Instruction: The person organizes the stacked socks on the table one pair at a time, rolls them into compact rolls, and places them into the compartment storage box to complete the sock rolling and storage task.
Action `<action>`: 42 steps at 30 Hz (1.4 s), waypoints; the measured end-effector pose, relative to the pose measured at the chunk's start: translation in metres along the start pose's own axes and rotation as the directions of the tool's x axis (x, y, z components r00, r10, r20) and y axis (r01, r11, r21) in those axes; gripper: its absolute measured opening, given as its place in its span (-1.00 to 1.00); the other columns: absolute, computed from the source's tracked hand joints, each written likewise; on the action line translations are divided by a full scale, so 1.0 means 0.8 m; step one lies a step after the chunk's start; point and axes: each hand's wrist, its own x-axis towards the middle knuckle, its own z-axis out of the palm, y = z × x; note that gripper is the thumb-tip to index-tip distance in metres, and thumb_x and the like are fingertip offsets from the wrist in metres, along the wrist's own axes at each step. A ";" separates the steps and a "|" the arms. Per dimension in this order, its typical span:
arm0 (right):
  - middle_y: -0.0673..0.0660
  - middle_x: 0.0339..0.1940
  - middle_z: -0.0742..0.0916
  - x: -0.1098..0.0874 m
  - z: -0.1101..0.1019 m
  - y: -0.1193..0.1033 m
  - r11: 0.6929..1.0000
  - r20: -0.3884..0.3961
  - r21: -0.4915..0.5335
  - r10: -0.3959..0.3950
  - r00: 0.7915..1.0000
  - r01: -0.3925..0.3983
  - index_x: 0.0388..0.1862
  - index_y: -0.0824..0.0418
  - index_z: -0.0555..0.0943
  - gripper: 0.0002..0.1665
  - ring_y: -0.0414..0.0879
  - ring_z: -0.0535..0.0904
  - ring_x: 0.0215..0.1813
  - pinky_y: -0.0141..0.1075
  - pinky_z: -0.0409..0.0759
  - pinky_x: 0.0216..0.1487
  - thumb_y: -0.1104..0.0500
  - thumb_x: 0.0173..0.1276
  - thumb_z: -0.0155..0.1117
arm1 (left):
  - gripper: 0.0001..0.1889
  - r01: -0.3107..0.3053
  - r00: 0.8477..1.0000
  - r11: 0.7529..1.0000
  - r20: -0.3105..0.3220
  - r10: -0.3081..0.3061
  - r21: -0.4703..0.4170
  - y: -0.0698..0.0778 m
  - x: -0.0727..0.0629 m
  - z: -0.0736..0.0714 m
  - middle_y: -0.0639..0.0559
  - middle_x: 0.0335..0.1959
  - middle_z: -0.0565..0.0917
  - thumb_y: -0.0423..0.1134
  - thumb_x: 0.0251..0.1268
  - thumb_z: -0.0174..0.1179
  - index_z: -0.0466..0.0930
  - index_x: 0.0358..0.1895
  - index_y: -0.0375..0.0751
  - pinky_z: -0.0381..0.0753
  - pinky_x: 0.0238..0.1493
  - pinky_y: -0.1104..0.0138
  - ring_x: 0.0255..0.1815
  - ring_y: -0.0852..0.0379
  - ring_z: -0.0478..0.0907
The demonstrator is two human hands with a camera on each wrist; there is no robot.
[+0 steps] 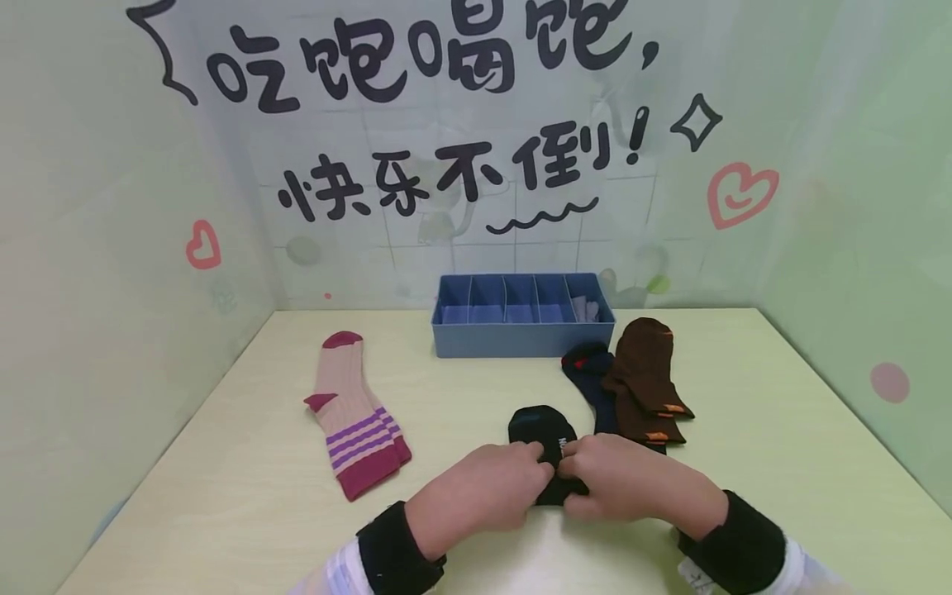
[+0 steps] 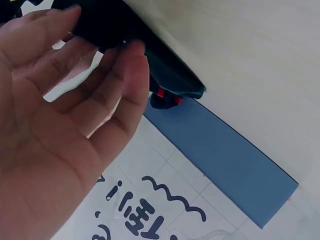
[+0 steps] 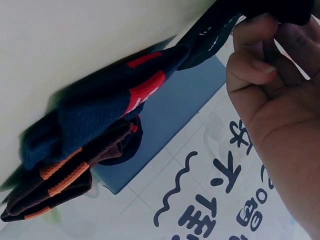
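A small black sock (image 1: 540, 423) with white lettering lies on the table in front of me, partly covered by my hands. My left hand (image 1: 483, 487) holds its left side; in the left wrist view, the dark fabric (image 2: 107, 22) runs between the thumb and the curled fingertips. From the right, my right hand (image 1: 632, 479) pinches the sock, with bent thumb and fingers at the black cloth (image 3: 280, 9) in the right wrist view. Just beyond the right hand, a brown pair of socks (image 1: 645, 364) with orange marks overlaps a navy pair (image 1: 591, 380) with red patches.
At the back stands a blue divided box (image 1: 521, 340); its rightmost compartment holds a greyish sock bundle (image 1: 585, 310). A pink pair of socks (image 1: 344, 380) with purple stripes lies on the left of the pale table (image 1: 223, 496). Printed walls enclose the back and sides.
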 end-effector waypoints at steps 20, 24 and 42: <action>-0.11 -0.51 0.57 -0.006 0.002 -0.014 0.945 -0.178 -0.327 -0.053 0.983 -0.008 -0.39 -0.02 0.68 -0.84 -0.24 0.37 -0.46 -0.40 0.39 -0.41 0.19 0.27 0.53 | -0.98 0.059 0.996 0.998 -0.067 -0.057 0.032 -0.005 0.004 0.011 0.16 -0.32 0.66 -0.17 0.39 0.41 0.80 -0.23 0.09 0.55 -0.45 0.35 -0.45 0.26 0.45; 0.05 -0.34 0.73 -0.008 0.006 -0.034 0.844 -0.170 -0.536 -0.113 0.979 0.004 -0.30 0.06 0.80 -0.86 -0.12 0.52 -0.35 -0.38 0.60 -0.31 0.19 0.18 0.62 | -1.00 0.053 0.997 0.998 -0.061 -0.052 0.014 -0.008 0.007 0.013 0.17 -0.33 0.67 -0.16 0.39 0.41 0.79 -0.22 0.08 0.60 -0.39 0.35 -0.42 0.26 0.49; 0.06 -0.32 0.66 -0.001 0.015 -0.034 0.712 -0.140 -0.702 -0.158 0.978 0.015 -0.22 0.19 0.82 -0.82 -0.07 0.41 -0.30 -0.33 0.39 -0.32 0.09 0.32 0.54 | -0.66 0.108 0.994 0.974 0.014 -0.107 -0.197 -0.014 0.015 0.010 -0.02 -0.20 0.72 -0.25 0.41 0.39 0.55 0.15 -0.18 0.59 -0.32 0.40 -0.42 0.19 0.55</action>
